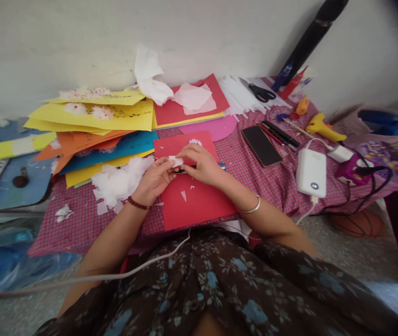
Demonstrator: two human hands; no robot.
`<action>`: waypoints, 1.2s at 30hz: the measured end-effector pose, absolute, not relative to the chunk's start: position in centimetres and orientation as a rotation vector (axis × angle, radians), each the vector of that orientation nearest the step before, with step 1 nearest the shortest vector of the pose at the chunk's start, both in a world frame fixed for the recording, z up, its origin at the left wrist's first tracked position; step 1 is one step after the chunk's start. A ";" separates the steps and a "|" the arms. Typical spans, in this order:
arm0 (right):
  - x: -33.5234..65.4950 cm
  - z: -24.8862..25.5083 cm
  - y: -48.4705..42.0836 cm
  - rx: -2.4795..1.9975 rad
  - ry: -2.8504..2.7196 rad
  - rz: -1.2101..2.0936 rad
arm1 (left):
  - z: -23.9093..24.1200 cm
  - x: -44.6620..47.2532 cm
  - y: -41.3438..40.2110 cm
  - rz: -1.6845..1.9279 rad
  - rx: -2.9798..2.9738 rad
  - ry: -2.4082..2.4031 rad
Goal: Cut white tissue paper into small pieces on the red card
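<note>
Over a folded red card (pixel 199 200), my left hand (pixel 159 176) pinches a small piece of white tissue paper (pixel 175 161) between thumb and fingertips. My right hand (pixel 201 164) closes in from the other side, its fingertips at the same piece. A slim dark tool, perhaps a pen, passes beneath the right hand; most of it is hidden. At the card's upper part, a white paper flower with purplish specks (pixel 195 142) shows just beyond the right fingers. Small white scraps (pixel 184 196) lie on the card. Beside my left wrist is a heap of white tissue pieces (pixel 124 179).
Yellow cards with paper flowers (pixel 94 116) are stacked at left. Behind are red sheets (pixel 216 91) and black scissors (pixel 262 93). To the right lie a phone (pixel 261 145), pens (pixel 281 134), a yellow glue gun (pixel 325 128) and a white power bank (pixel 311 172) with cables.
</note>
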State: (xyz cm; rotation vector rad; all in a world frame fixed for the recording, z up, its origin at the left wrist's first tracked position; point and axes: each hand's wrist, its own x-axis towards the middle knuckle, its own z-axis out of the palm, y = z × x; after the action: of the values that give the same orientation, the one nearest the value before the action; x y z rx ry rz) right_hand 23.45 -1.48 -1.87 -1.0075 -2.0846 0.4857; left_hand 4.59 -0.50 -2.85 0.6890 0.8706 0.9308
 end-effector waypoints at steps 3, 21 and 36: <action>25.4 -1.2 -1.1 -1.173 -2.299 0.531 | -2.6 3.7 0.3 1.066 0.740 0.914; 26.6 -1.1 -1.5 -0.779 -1.521 1.907 | -1.6 0.3 2.4 1.208 0.485 0.826; 25.6 -2.0 -2.2 -0.608 -1.300 2.189 | -1.8 0.2 2.2 1.238 0.530 0.753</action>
State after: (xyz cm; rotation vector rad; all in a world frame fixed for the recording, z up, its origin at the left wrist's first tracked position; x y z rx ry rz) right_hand 25.62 -2.20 -2.03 -0.6084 -1.3004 2.1891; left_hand 0.15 2.18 -1.76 0.5303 0.7526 1.2377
